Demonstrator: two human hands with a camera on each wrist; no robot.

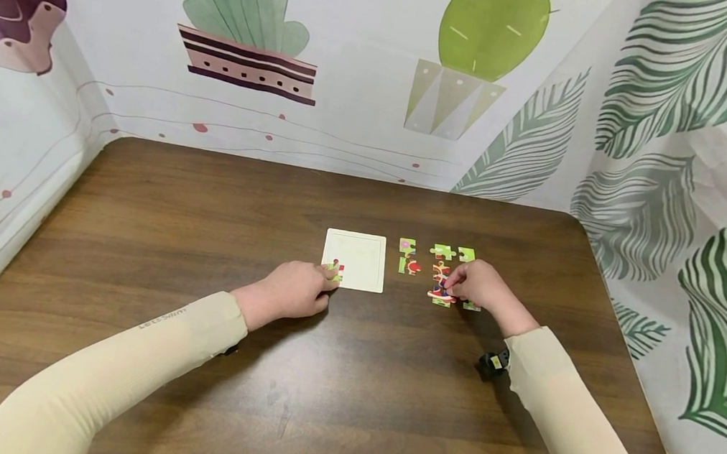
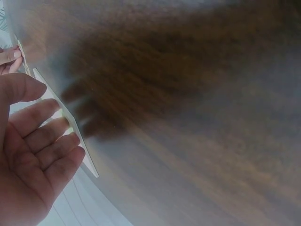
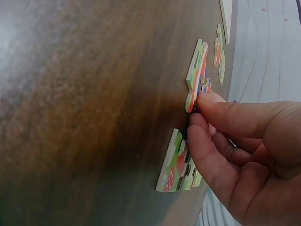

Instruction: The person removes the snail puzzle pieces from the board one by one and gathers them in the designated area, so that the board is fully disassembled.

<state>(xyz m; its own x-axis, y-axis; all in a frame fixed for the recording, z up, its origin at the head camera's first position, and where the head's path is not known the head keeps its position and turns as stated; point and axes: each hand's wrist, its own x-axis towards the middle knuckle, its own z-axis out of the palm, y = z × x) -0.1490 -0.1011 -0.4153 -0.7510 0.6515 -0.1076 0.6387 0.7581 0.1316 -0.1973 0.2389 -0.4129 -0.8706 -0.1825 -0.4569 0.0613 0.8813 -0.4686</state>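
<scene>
My left hand [image 1: 289,289] rests its fingertips on the lower left corner of a square white puzzle tray [image 1: 366,260]. A green and red puzzle piece [image 1: 336,271] lies in that corner, partly under the fingers. In the left wrist view the fingers are only loosely bent at the tray's edge. To the right, my right hand [image 1: 479,282] pinches a jigsaw piece [image 3: 196,77] with a red, white and blue pattern between thumb and forefinger. That piece is at the table surface; whether it is lifted I cannot tell.
Between the tray and my right hand lie two loose pieces [image 1: 408,256]. More pieces [image 1: 443,252] lie beyond and partly beneath the right hand, including a green one with a red spotted shape [image 3: 170,176]. A patterned cloth [image 1: 346,124] rises behind the brown wooden table [image 1: 350,384].
</scene>
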